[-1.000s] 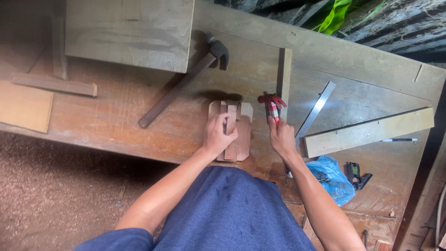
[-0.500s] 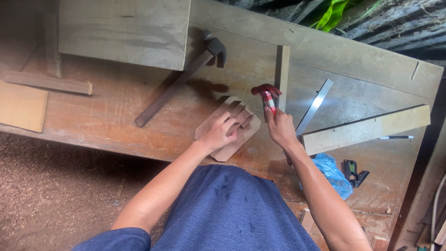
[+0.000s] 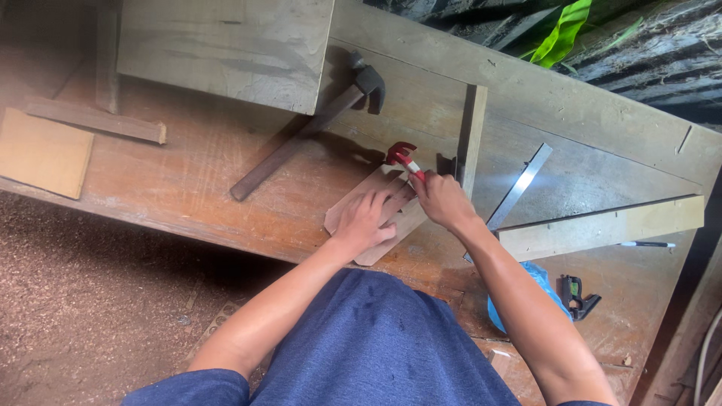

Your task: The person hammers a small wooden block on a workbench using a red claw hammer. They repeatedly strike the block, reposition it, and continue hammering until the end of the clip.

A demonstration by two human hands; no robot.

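I'm seeing the left hand lying flat, fingers spread, pressing on a small board near the bench edge. The right hand is curling tight around a red tool, maybe pliers, w/ its tip at the board's top. A hammer is lying nearby.

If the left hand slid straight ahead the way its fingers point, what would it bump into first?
Probably the red-handled tool held by the right hand. The left hand lies flat on the small wooden board, fingers pointing up and right toward that tool, though depth is hard to judge.
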